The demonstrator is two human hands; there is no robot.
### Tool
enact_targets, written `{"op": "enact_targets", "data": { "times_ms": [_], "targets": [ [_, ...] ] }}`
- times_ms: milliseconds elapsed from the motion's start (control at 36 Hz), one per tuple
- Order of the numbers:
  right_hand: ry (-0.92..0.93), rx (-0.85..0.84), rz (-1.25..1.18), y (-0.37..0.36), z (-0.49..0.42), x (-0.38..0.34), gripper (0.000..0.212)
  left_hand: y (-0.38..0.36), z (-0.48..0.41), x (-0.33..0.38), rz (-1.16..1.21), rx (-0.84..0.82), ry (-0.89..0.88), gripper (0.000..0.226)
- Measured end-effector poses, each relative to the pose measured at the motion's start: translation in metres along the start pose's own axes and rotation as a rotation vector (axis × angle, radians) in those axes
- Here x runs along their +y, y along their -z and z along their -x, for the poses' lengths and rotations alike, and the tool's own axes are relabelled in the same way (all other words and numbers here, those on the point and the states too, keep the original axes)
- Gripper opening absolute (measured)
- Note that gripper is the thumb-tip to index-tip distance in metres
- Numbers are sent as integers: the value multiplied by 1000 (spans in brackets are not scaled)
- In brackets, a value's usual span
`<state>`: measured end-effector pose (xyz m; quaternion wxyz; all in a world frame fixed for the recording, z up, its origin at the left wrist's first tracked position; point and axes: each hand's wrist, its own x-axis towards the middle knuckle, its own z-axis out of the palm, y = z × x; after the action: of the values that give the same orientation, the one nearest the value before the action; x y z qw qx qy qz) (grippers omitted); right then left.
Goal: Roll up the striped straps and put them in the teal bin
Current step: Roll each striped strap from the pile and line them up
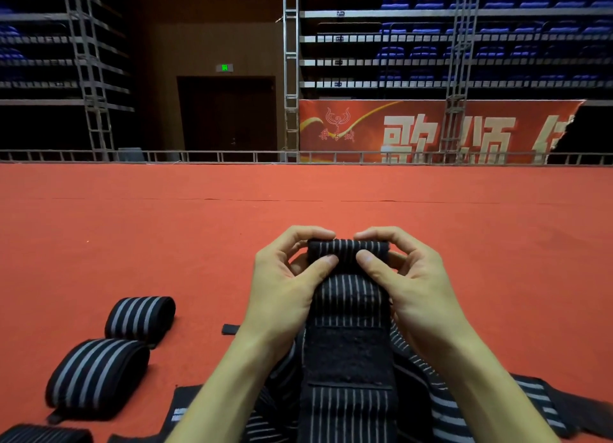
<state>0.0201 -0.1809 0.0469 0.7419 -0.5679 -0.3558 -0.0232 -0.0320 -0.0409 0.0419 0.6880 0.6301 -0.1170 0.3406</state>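
A black strap with thin grey stripes [348, 296] hangs upright in front of me, its top end curled into a small roll. My left hand [285, 276] pinches the roll's left side between thumb and fingers. My right hand [408, 276] pinches the right side the same way. A black fuzzy patch sits lower on the strap. Two rolled straps lie on the red carpet to the left, one farther [141, 316] and one nearer [96, 374]. Loose unrolled straps [537, 399] pile up beneath my arms. No teal bin shows in the head view.
Red carpet [298, 194] stretches ahead to a metal railing [232, 157]. Beyond stand scaffold towers, blue seating rows and a red banner [414, 131]. Another strap piece [43, 434] pokes in at the bottom left corner.
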Motion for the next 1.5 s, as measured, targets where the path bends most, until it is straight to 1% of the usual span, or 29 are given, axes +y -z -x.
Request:
{"op": "enact_targets", "data": {
  "times_ms": [83,167,278,389,472,556,639,778,861,917,972,1056,1111,1167,1250,1333,1444,1500],
  "targets": [
    [-4,-1,10,0,0,1,25,0,0,0,-15,3,-5,30],
    [-26,-9,-33,0,0,2,28,-1,0,-1,-28,32,-23,29],
    [-77,-26,-106,-2,0,2,17,-2,2,0,-29,62,-42,24],
    [-101,-77,-106,-4,1,5,24,-5,1,-1,-45,91,-82,24],
    [-85,-88,-68,-7,1,6,25,-5,1,-3,-72,109,-117,23],
    [-39,-47,-42,-7,0,4,17,-6,2,-3,-101,99,-133,24],
    [-19,-37,-56,-4,0,3,12,-6,3,-4,-77,60,-103,26],
    [-4,-59,-45,-1,0,3,7,-5,4,-4,-23,25,-51,14],
    [5,-64,-49,-1,0,5,19,-6,3,-3,-7,26,33,13],
    [14,-75,-52,0,0,5,19,-6,3,-3,-24,9,96,13],
    [12,-81,-61,0,-1,6,17,-5,3,-3,-30,2,123,14],
    [-11,-81,-121,0,-2,7,24,-5,3,-1,-16,4,93,16],
    [-25,-69,-158,-1,-2,8,25,-6,3,0,-21,15,53,19],
    [-35,-64,-159,-1,-2,8,24,-5,3,0,-33,29,17,22],
    [-56,-98,-124,-2,-2,9,24,-6,3,1,-29,51,-13,29],
    [-71,-132,-118,-4,0,7,28,-5,2,2,-2,89,-29,38],
    [-14,-103,-69,-4,0,5,22,-5,3,2,-16,87,-64,35],
    [-7,-79,-76,-3,0,4,22,-6,4,3,-38,80,-76,33]
  ]
}}
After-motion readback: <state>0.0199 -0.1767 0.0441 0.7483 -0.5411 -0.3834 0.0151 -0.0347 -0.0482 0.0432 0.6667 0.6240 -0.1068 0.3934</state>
